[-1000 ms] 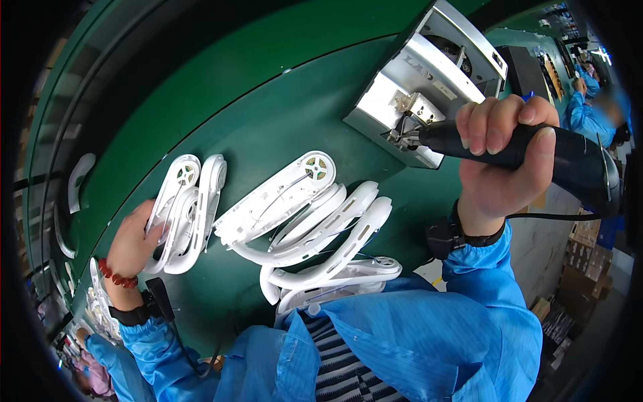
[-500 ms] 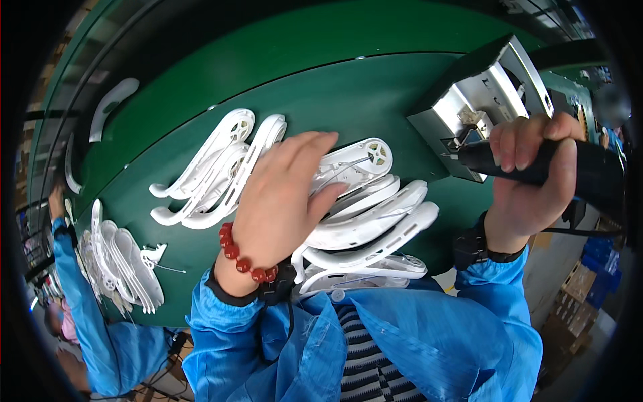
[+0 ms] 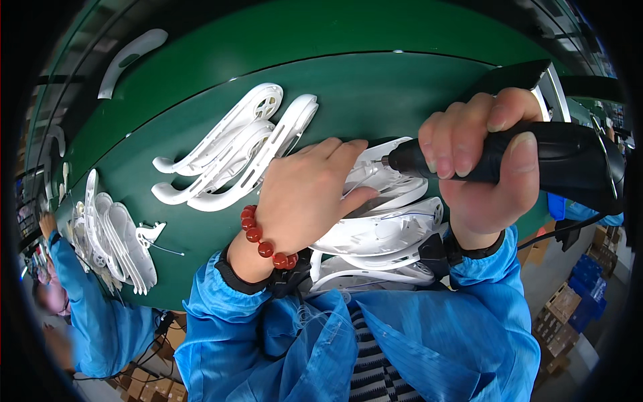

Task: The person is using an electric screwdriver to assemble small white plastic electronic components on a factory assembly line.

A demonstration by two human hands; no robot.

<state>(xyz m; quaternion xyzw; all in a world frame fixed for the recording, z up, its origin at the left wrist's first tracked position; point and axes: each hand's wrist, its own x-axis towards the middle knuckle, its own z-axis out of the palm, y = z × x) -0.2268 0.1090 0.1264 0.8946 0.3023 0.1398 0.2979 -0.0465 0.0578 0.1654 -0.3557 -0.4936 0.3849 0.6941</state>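
My right hand (image 3: 492,151) is wrapped round a black electric screwdriver (image 3: 549,157), held nearly level. Its tip points left and meets the white plastic shell (image 3: 375,175) on top of a pile, or hovers just over it. My left hand (image 3: 311,184), with a red bead bracelet (image 3: 265,248) at the wrist, rests over that shell's left part, holding it between thumb and fingers. Much of the shell is hidden under both hands. Beneath lie several more curved white shells (image 3: 382,234), stacked close to my body.
Further left lie several curved white shells (image 3: 234,157). Another white stack (image 3: 117,234) sits near a co-worker's blue sleeve (image 3: 80,288). A metal box (image 3: 550,90) stands behind my right hand. One white piece (image 3: 130,60) lies at the far left.
My right hand has brought the screwdriver left, from the metal box to the top shell. My left hand stays on the shell. The whole view has shifted slightly.
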